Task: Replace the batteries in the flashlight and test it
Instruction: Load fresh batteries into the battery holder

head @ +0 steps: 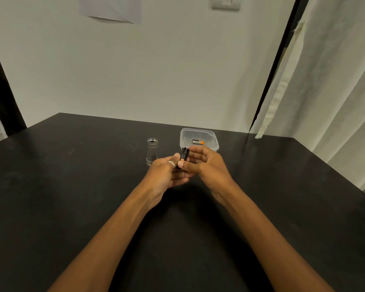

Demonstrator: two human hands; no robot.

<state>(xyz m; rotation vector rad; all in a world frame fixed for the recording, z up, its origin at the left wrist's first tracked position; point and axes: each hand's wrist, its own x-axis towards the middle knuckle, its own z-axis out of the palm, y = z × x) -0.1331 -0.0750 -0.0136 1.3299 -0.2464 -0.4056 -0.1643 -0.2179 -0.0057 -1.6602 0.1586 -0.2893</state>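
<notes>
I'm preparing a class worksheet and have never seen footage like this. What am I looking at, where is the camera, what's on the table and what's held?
No machine here: these are a person's two bare hands, filmed by one camera worn on the head, looking down. On the black table stand a grey flashlight tube, upright with its top open, and a clear plastic box with one battery inside. The left hand and right hand together hold a small black battery holder.
</notes>
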